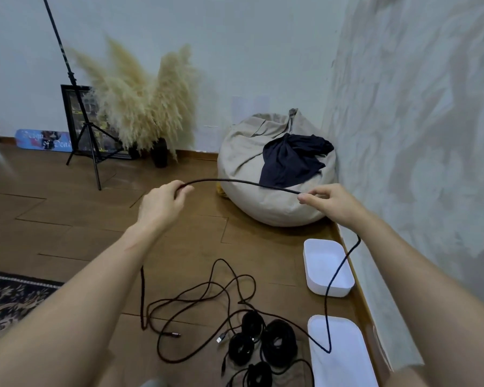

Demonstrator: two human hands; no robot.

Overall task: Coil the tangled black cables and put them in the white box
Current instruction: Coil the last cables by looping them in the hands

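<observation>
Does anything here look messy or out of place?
Yes. Loose black cables sprawl in tangled loops on the wooden floor, beside neat coiled bundles. A dark cloth lies crumpled on the beanbag.

Cable [235,182] looks braided, matt; box [329,268] smooth white plastic; floor [67,208] wood w/ soft sheen; beanbag [252,169] matt cloth.

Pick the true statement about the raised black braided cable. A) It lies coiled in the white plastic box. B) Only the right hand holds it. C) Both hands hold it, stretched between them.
C: the left hand and the right hand each grip the black braided cable, with a span of it in the air between them.
</observation>
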